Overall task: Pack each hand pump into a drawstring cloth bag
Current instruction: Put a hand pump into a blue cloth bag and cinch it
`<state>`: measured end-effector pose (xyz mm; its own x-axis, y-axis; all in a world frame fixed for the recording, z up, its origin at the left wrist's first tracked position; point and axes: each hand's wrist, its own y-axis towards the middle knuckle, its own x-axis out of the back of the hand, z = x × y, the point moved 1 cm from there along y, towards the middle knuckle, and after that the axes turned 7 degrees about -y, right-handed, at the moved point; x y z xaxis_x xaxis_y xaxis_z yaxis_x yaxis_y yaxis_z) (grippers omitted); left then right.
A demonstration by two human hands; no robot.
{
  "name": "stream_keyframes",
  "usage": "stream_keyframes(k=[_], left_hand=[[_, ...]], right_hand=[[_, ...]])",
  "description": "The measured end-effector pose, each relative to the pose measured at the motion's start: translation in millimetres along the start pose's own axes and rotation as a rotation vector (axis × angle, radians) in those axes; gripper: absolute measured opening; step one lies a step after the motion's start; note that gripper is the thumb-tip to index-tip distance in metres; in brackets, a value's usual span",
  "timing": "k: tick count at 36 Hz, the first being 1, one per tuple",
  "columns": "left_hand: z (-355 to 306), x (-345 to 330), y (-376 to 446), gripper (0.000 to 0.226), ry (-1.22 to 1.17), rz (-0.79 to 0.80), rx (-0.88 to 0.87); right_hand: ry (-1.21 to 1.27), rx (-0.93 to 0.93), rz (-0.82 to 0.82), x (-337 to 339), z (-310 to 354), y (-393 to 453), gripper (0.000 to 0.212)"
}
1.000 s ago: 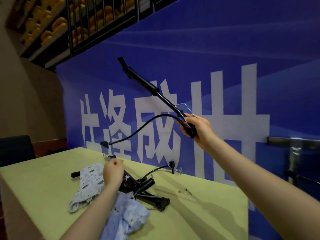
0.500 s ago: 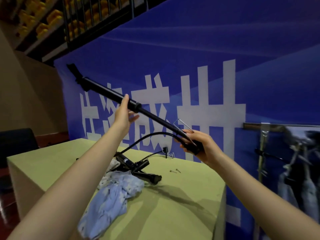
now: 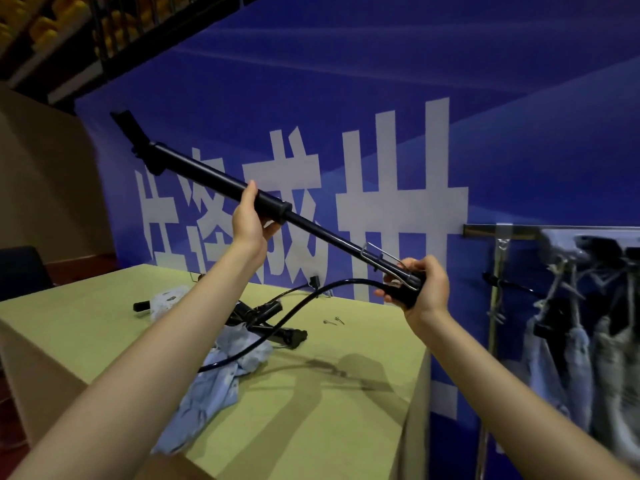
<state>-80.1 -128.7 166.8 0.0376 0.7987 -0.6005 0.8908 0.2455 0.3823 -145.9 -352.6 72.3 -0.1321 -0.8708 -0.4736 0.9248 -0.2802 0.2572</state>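
Above the table (image 3: 346, 427), left hand (image 3: 247, 221) curls around the pump (image 3: 214, 178) barrel; right hand (image 3: 420, 289) grips its lower end, both arms outstretched.

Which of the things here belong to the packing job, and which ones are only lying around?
For the job:
- hand pump, held by left hand and right hand
- blue cloth bag
- more pumps on the table

Lying about:
- two small metal pins
- dark chair
- banner
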Motion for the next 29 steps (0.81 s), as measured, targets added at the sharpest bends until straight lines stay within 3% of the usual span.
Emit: stream_keyframes(k=[10, 21, 26, 29], left_hand=[[14, 4, -17, 0.025, 0.076, 0.031, 0.024], [35, -8, -44, 0.030, 0.154, 0.146, 0.047], [42, -15, -56, 0.015, 0.169, 0.200, 0.040], [46, -18, -62, 0.018, 0.167, 0.222, 0.042]], right_hand=[[0.010, -0.004, -0.116, -8, -10, 4, 0.030], [0.155, -0.114, -0.082, -6, -21, 4, 0.033], [0.176, -0.124, -0.092, -8, -21, 0, 0.033], [0.186, -0.116, -0.095, -9, -20, 0, 0.032]])
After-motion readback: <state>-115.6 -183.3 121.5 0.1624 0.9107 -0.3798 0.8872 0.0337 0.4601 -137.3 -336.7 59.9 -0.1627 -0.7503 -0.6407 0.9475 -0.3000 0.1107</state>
